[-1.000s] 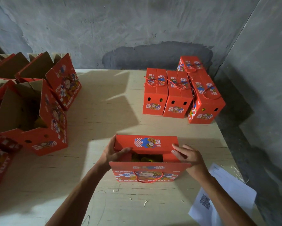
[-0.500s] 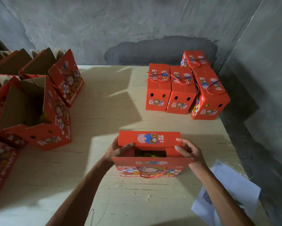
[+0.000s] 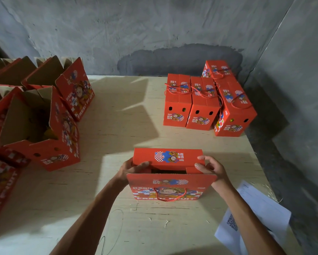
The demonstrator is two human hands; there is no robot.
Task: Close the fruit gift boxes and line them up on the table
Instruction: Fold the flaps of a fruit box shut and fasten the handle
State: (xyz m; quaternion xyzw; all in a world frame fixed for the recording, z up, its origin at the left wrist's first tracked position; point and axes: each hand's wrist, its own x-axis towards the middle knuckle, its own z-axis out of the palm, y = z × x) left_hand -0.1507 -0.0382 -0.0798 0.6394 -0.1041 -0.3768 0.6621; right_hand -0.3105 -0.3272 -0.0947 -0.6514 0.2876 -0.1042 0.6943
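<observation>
Open boxes [image 3: 35, 126] at left frame edge cut off, contents lost in shadow. Fourth closed box [image 3: 216, 69], upper right, mostly hidden behind neighbours. Paper sheet [image 3: 255, 218], lower right, print too small, forearm covers part.

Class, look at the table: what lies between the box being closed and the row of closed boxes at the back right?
Nothing: the head view shows only bare table between the held box and the closed boxes.
</observation>
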